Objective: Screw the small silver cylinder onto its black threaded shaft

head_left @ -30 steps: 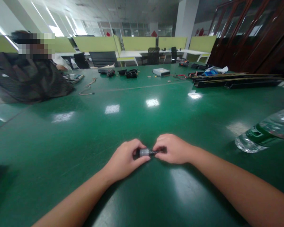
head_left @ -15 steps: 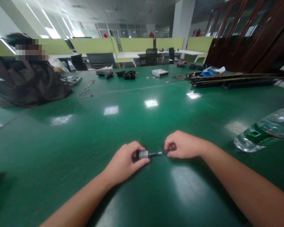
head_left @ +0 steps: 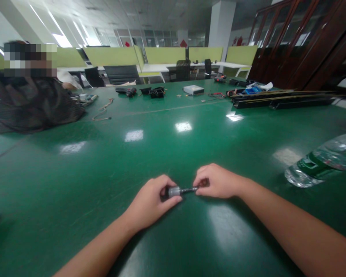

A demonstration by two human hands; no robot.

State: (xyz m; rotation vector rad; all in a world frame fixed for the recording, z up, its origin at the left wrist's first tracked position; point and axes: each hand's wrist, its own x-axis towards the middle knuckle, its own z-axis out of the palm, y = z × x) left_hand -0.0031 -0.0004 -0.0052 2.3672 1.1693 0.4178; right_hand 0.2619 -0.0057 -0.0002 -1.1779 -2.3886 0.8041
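Observation:
My left hand is closed around a small silver-and-black cylinder, which looks like a little motor and lies sideways just above or on the green table. From its right end a thin dark shaft points toward my right hand. That hand's thumb and fingertips are pinched around a small dark piece at the shaft's tip. The fingers mostly cover the piece, so I cannot tell whether it sits over the shaft or only meets its end.
A water bottle lies on its side at the right. Black rails, a flat silver box, a power drill and a cord lie farther back. Behind a dark bag at the left is another person.
My right hand has moved left and slightly down, bringing the small dark piece to the shaft's tip and closing the gap. My left hand has stayed nearly still, holding the cylinder.

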